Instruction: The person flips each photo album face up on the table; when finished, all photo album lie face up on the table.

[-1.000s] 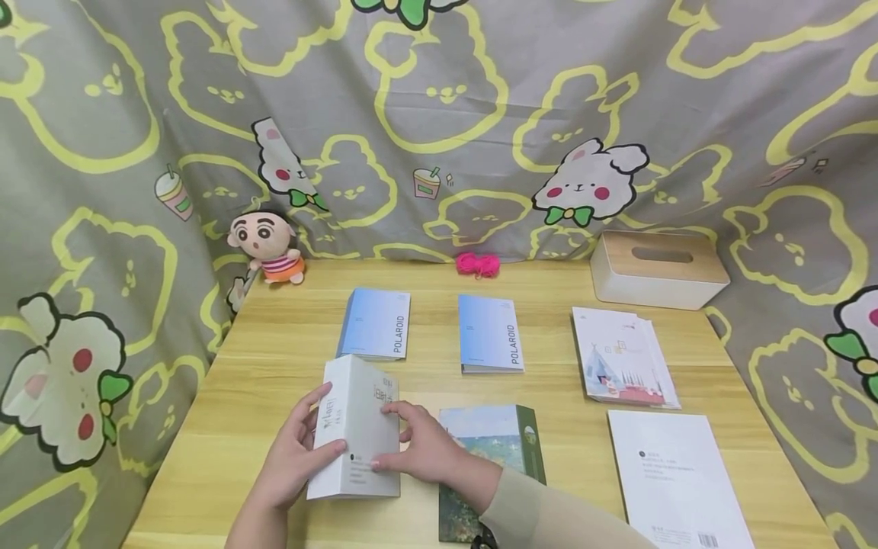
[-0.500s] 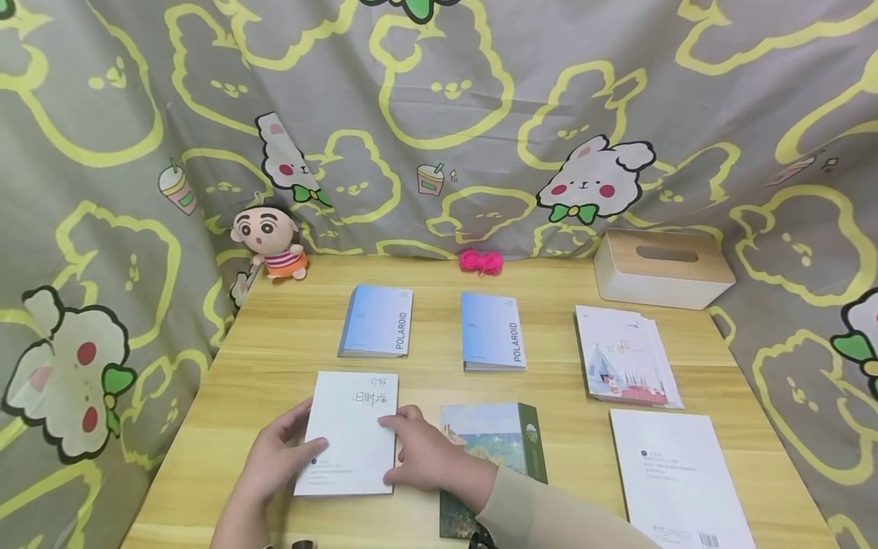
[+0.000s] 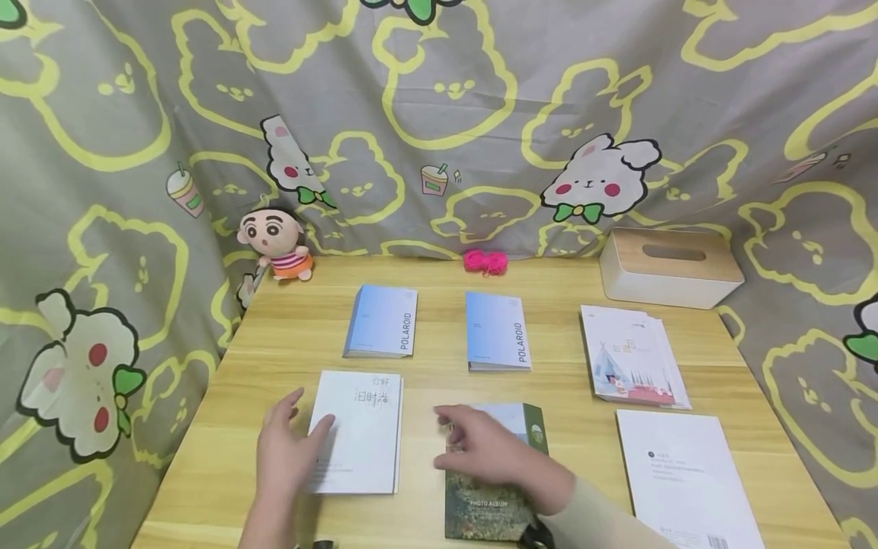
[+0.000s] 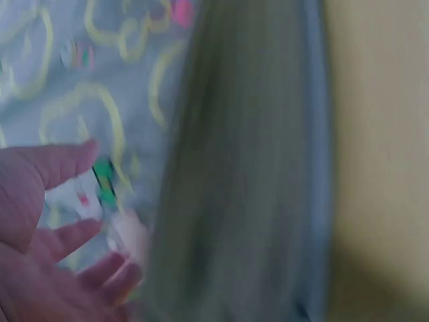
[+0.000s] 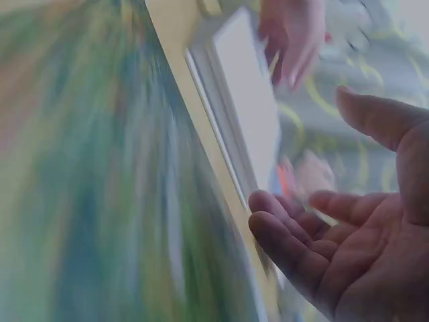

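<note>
1. Step, prob.: white bk (image 3: pixel 362 450) being set on worktop (image 3: pixel 229 415); looks near done.
2. L hand (image 3: pixel 284 446): nothing held, fingers & thumb apart, thumb over white bk's L edge; contact can't tell.
3. R hand (image 3: pixel 483 448): nothing held, fingers loosely bent, over photo album (image 3: pixel 483 509), R of white bk.
4. Next prob. calls for both hands clear of white bk.
5. Txt: "PHOTO ALBUM"; "POLAROID" on L blue bk (image 3: pixel 379 320) & R blue bk (image 3: pixel 497 332), beyond white bk; white bk's Chinese title ends "时光", small print illegible.

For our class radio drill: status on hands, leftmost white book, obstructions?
Left hand empty; right hand empty, over photo album. White book lying on table; only left hand overlaps it.
</note>
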A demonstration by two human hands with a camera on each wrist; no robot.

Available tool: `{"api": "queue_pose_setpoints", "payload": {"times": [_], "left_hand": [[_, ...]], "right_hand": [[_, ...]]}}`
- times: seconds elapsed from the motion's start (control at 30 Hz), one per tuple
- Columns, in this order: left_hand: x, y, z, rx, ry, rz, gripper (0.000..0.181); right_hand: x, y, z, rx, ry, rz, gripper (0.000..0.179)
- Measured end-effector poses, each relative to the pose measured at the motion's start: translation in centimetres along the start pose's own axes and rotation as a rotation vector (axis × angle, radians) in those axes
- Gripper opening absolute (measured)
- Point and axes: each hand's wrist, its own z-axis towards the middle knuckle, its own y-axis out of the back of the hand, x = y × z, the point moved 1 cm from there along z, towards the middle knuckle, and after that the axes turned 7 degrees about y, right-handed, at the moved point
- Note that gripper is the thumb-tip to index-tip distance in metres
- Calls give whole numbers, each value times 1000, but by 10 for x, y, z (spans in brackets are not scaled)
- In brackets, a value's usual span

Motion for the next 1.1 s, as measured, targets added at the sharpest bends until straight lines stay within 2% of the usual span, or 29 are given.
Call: {"api": "queue_pose_setpoints", "payload": {"times": [0.07,0.1,0.13,0.2,0.3,0.37,0.43,0.53,0.67,0.8,0.93,1.1], "left_hand": [[-17,-11,-9,-86,-82,-8,71],[-26,-19,-13,-100,-127,-16,70],[-35,-27,-17,-85,-173,-14,70],[-51,-47,-25,2,-244,-12,71],[-65,-78,-37,206,-310,53,79],[-70,-94,-45,333,-328,100,86],[-72,-107,-51,424,-332,139,92],[-74,-119,-59,503,-317,158,94],[-75,-127,-65,557,-302,180,96],[-79,-135,-72,595,-308,208,98],[-86,-145,-78,601,-338,239,98],[-98,-152,-78,561,-385,263,94]], "right_hand": [[-6,17,-17,-66,-2,16,78],[-9,24,-25,-100,-7,6,77],[-12,31,-33,-135,-25,-3,75],[-17,40,-47,-196,-61,-35,72],[-25,50,-65,-277,-145,-80,71],[-29,54,-76,-324,-211,-98,70],[-34,57,-85,-360,-277,-105,72],[-39,58,-96,-367,-348,-82,76],[-43,55,-103,-342,-371,-107,79],[-45,51,-105,-336,-354,-130,81],[-49,49,-103,-336,-335,-18,83],[-56,52,-100,-352,-275,94,76]]}}
